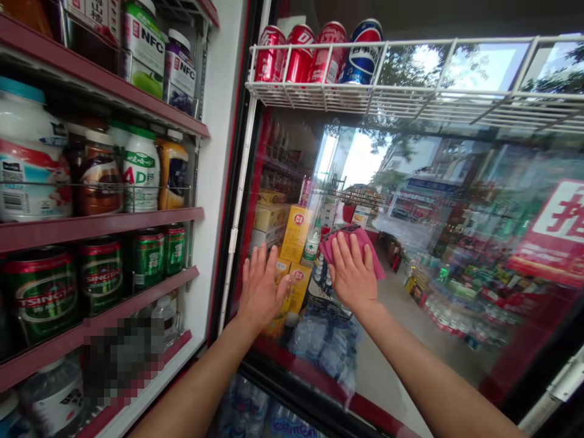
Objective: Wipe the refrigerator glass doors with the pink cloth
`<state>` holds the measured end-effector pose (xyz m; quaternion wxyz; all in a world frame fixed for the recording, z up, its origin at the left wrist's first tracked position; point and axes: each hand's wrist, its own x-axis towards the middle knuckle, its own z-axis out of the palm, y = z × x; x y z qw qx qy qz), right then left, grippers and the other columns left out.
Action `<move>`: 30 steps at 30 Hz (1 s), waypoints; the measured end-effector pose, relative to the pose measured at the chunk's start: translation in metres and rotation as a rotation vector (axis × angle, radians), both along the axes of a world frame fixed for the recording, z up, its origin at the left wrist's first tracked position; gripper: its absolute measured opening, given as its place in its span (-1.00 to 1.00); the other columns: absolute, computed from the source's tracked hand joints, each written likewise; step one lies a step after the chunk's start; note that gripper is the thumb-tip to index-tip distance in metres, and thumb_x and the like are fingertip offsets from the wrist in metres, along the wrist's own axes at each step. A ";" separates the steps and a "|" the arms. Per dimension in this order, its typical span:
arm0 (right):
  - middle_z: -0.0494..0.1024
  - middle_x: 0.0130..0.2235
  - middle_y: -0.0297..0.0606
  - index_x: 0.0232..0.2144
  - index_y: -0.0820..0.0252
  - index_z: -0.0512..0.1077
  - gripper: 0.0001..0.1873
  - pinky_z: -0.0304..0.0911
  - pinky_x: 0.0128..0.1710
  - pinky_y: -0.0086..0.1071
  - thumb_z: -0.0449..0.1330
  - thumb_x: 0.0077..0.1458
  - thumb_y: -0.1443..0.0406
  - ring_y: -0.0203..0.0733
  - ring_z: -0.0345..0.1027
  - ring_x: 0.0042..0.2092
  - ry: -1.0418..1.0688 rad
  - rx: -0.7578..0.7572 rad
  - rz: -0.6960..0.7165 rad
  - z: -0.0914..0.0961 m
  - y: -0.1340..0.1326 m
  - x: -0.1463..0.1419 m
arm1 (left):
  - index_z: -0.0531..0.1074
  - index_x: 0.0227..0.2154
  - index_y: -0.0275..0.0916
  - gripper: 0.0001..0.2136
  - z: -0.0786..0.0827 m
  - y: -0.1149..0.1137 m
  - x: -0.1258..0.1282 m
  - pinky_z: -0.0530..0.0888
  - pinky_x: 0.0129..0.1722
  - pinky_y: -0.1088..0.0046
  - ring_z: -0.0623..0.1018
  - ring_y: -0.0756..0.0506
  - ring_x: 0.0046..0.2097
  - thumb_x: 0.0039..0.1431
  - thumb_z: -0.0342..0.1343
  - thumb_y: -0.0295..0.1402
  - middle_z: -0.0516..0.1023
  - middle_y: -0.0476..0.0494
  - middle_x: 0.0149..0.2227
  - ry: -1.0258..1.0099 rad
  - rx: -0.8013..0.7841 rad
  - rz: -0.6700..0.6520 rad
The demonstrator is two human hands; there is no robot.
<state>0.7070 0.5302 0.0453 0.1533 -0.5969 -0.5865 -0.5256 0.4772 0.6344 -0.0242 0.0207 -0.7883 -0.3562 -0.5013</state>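
A fridge door [456,243] stands swung open before me, its glass inner face full of street reflections. My left hand [261,286] lies flat against the glass, fingers stretched out and holding nothing. My right hand [352,272] presses a pink cloth [360,240] flat onto the glass, fingers spread over it. Both hands sit side by side at mid height, the cloth sticking out above and to the right of my right hand.
A white wire rack [410,97] on the door carries red cola cans [298,55] and a blue can [362,52]. To the left, fridge shelves [104,222] hold green beer cans [148,255], bottles [141,170] and jars. Water bottles [255,413] lie below.
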 end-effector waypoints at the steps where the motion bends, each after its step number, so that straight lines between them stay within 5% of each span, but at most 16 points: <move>1: 0.09 0.59 -0.06 0.57 0.31 0.01 -0.24 -0.40 0.58 0.14 0.07 0.46 0.22 0.16 -0.25 0.63 -0.007 -0.016 0.014 0.001 0.007 -0.005 | -0.03 0.57 -0.26 -0.28 -0.001 0.002 0.000 0.10 0.53 -0.27 -0.04 -0.41 0.62 0.51 -0.03 -0.08 -0.07 -0.44 0.61 0.004 0.002 0.002; 13: 0.01 0.60 0.01 0.58 0.40 -0.08 -0.19 -0.37 0.59 0.22 0.03 0.40 0.33 0.20 -0.24 0.63 -0.073 -0.253 0.295 0.035 0.105 -0.075 | 0.00 0.56 -0.28 -0.31 -0.001 0.015 -0.021 0.11 0.53 -0.27 -0.04 -0.41 0.62 0.52 -0.05 -0.09 -0.09 -0.44 0.62 0.015 -0.008 0.069; 22: 0.02 0.60 0.07 0.53 0.52 0.07 -0.23 -0.31 0.60 0.23 0.01 0.32 0.40 0.21 -0.27 0.63 -0.132 -0.366 0.392 0.061 0.180 -0.130 | -0.03 0.57 -0.27 -0.30 -0.004 0.027 -0.048 0.10 0.53 -0.26 -0.04 -0.42 0.62 0.52 -0.04 -0.10 -0.06 -0.43 0.62 0.060 -0.038 0.159; 30: 0.07 0.58 0.15 0.49 0.60 0.11 -0.28 -0.35 0.60 0.30 -0.03 0.34 0.45 0.26 -0.29 0.63 -0.093 -0.332 0.445 0.053 0.203 -0.149 | -0.03 0.57 -0.27 -0.30 -0.022 0.039 -0.058 0.11 0.51 -0.30 -0.01 -0.45 0.62 0.52 -0.04 -0.09 -0.04 -0.47 0.61 0.045 -0.079 0.188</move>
